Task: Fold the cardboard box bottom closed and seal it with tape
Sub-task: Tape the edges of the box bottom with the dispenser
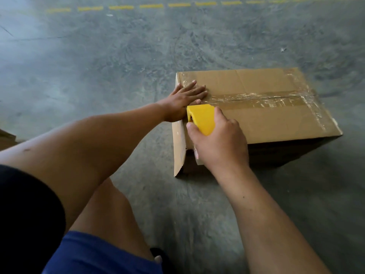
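A brown cardboard box [266,119] lies on the concrete floor with its flaps folded shut on top. Clear tape [262,98] runs along the centre seam, and more tape crosses the far right end. My left hand [183,101] rests flat on the box's left end, fingers spread over the seam. My right hand [221,143] grips a yellow tape dispenser [202,118] at the box's near left edge, just beside my left hand. The tape roll inside the dispenser is hidden.
Grey concrete floor [98,66] surrounds the box. A dashed yellow line [150,5] crosses the floor far ahead. My bent knee [110,210] and blue shorts sit close to the box's near left corner. A bit of cardboard [7,138] shows at the left edge.
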